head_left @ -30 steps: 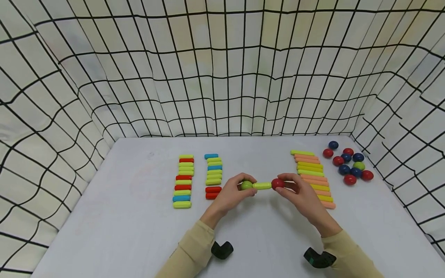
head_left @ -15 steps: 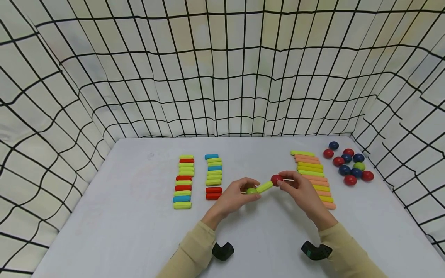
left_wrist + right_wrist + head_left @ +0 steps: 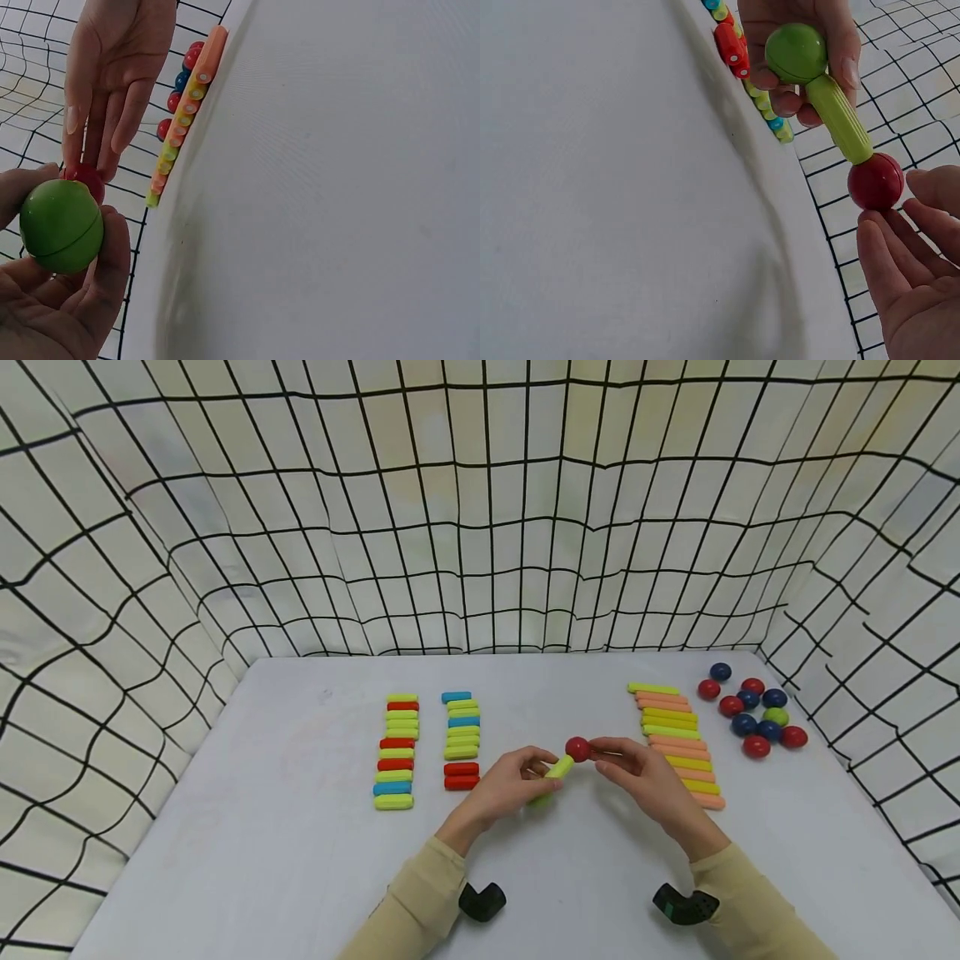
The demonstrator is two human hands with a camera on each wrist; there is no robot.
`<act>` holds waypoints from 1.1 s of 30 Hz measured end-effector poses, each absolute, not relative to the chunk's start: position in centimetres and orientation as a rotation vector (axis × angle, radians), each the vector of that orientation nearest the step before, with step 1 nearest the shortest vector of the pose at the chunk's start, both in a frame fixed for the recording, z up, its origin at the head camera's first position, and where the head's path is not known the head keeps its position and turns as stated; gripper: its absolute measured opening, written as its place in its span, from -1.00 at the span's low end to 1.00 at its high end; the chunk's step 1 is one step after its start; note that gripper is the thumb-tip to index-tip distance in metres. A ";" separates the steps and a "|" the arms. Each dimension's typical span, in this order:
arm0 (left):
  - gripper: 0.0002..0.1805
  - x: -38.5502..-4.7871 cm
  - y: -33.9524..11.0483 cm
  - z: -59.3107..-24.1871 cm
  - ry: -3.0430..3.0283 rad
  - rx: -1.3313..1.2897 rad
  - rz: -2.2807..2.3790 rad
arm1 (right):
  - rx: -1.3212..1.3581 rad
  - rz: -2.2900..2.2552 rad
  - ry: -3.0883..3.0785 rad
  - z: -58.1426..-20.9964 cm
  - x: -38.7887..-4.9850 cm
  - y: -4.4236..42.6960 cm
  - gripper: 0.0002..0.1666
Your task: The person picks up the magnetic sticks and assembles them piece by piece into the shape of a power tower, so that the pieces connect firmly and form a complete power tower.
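Note:
A yellow-green ribbed magnetic rod [image 3: 840, 120] joins a green ball [image 3: 795, 52] to a red ball [image 3: 577, 748], held above the white table. My left hand [image 3: 506, 781] grips this piece at its green end, thumb and fingers round the ball in the left wrist view. The rod tilts up and away toward the right in the head view. My right hand [image 3: 648, 785] is at the red ball, its fingertips at or just beside it with the fingers fairly straight; whether they touch is hard to tell. In the head view the left fingers hide most of the green ball.
Two columns of short rods, green, red and blue [image 3: 393, 788], lie at left on the white table [image 3: 285, 860]. Longer orange, yellow and green rods [image 3: 678, 746] lie at right, beside loose red, blue and green balls [image 3: 756, 746]. Black netting [image 3: 487, 527] surrounds the table's back and sides.
The rod has swung from level to steeply tilted, the red end moving left and slightly up. The left hand turned the piece; the right fingers have loosened from the red ball.

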State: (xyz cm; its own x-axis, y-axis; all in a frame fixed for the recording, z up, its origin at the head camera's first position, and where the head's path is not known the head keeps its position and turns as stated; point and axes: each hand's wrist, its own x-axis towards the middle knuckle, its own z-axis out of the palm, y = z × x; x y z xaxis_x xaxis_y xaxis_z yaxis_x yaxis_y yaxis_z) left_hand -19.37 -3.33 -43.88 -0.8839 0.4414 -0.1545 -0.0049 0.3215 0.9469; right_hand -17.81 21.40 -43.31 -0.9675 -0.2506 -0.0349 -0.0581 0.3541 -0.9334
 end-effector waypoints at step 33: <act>-0.78 -18.9 -4.3 -44.0 2.353 0.731 1.343 | -1.037 -1.207 2.610 -44.9 -17.7 20.5 -0.69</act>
State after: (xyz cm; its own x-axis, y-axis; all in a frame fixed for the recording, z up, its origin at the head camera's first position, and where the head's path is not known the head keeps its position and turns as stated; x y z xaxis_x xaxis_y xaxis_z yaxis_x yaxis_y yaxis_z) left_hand -18.94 -4.33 -44.03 -0.8123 0.5823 -0.0335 0.2675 0.4229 0.8658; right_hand -17.68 20.47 -44.88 -0.7666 -0.6118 0.1950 -0.5448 0.4590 -0.7018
